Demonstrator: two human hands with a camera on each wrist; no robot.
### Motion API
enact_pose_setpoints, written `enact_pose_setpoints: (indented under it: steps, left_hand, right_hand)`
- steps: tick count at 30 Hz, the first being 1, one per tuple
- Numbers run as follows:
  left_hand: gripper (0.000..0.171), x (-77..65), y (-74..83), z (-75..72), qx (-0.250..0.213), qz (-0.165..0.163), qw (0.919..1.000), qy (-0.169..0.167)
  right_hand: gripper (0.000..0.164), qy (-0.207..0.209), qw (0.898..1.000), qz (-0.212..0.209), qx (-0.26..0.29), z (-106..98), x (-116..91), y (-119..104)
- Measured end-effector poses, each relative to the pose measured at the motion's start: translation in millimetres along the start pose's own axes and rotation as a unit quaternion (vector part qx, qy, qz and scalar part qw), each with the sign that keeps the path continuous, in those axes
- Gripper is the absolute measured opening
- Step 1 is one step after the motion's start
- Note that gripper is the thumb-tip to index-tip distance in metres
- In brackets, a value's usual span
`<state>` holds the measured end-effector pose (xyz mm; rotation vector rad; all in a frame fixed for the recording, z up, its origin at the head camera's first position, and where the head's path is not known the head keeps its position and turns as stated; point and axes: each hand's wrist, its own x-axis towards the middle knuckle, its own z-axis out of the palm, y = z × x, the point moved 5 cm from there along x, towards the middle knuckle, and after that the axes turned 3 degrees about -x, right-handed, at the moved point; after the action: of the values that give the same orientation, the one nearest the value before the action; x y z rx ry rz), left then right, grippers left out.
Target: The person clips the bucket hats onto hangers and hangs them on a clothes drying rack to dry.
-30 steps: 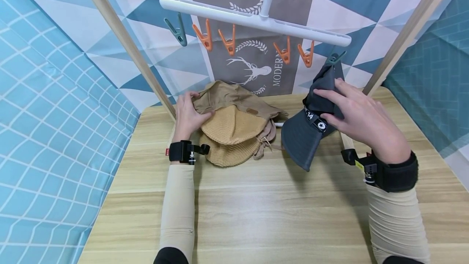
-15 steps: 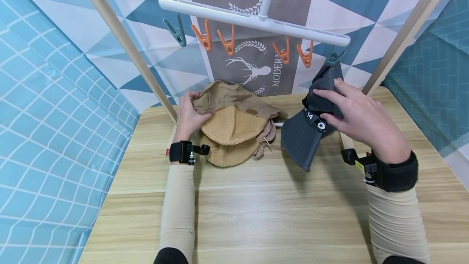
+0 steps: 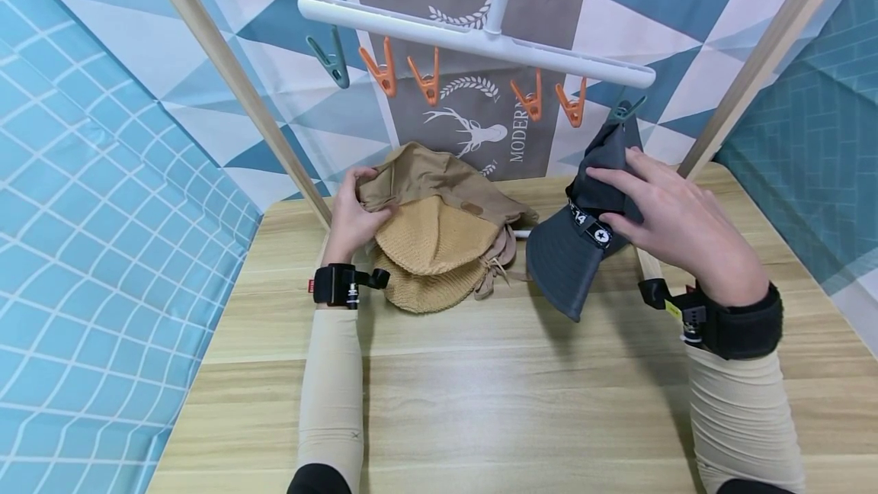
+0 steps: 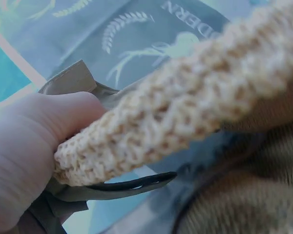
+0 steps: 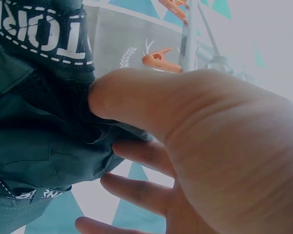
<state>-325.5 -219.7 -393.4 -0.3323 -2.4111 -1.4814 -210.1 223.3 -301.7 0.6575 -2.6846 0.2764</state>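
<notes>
My left hand (image 3: 352, 218) grips the left edge of a stack of hats. In the stack are a brown cloth hat (image 3: 439, 174) at the back and a tan knitted hat (image 3: 439, 235) in front of it. Close up in the left wrist view, the thumb lies against the knitted brim (image 4: 161, 107). My right hand (image 3: 675, 216) pinches a dark bucket hat (image 3: 565, 261) between thumb and fingers. That hat hangs tilted from a green clip (image 3: 626, 109) at the hanger's right end. The right fingertips partly hide behind the dark fabric (image 5: 49, 146).
A white hanger (image 3: 473, 38) hangs from a wooden-sided rack (image 3: 240, 82) above the table (image 3: 480, 402). Several orange clips (image 3: 425, 78) and another green clip (image 3: 332, 59) dangle from it. A second tan knitted brim (image 3: 432, 292) and brown ties (image 3: 497, 261) lie under the stack.
My left hand has shifted slightly up and left, and the top of the brown hat has risen a little with it. The right hand and the dark bucket hat stay in place.
</notes>
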Motion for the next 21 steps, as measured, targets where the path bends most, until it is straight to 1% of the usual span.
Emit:
enact_pose_setpoints:
  steps: [5,10,14,18,21]
  left_hand:
    - [0.064,-0.7,17.0,-4.1,-0.037,0.025,0.9990,0.010]
    - [0.066,-2.8,39.3,-8.8,-0.061,0.051,0.9965,0.023]
    - [0.066,-7.5,60.7,-11.7,-0.068,0.081,0.9941,0.025]
    - [0.067,-15.1,82.0,-16.0,-0.080,0.113,0.9900,0.026]
    - [0.065,-22.3,98.3,-21.2,-0.084,0.149,0.9847,0.030]
  right_hand:
    - [0.061,0.009,1.000,-0.010,-0.004,-0.7,-0.7,-0.3]
    - [0.062,0.009,1.000,-0.010,-0.001,-0.6,-0.3,0.2]
    - [0.062,-0.001,1.000,0.001,0.004,-0.5,-0.6,1.3]
    - [0.062,-0.019,1.000,0.015,0.011,0.3,-1.3,2.7]
    - [0.062,-0.028,0.999,0.024,0.016,1.0,-1.5,3.7]
